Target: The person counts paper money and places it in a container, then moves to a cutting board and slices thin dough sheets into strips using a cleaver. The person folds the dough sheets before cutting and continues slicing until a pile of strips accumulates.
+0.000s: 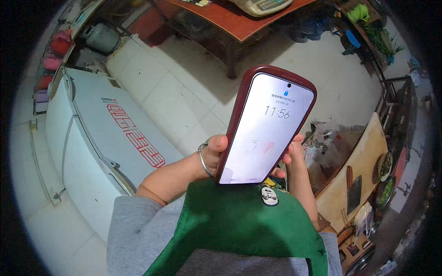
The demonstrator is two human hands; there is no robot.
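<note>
A smartphone [267, 131] in a dark red case is held upright before my chest, its screen lit and bearing a clock and writing. My left hand [215, 151], with a metal bangle at the wrist, grips the phone's left edge, the thumb on the case. At the right edge is my right hand [291, 151], mostly hidden behind the phone; some fingertips show beside the case. Whether it holds the phone or only touches it, I cannot tell. Below the phone lies a green apron [238, 220] with a small white badge, over a grey shirt.
A white chest freezer [100, 131] stands at left, a gas cylinder [102, 38] beyond it. A red-topped table [234, 22] bears a scale [266, 5]. At right, a cutting board [366, 151] carries a cleaver [355, 193], near a bowl of greens [386, 191] and plastic bags [321, 141].
</note>
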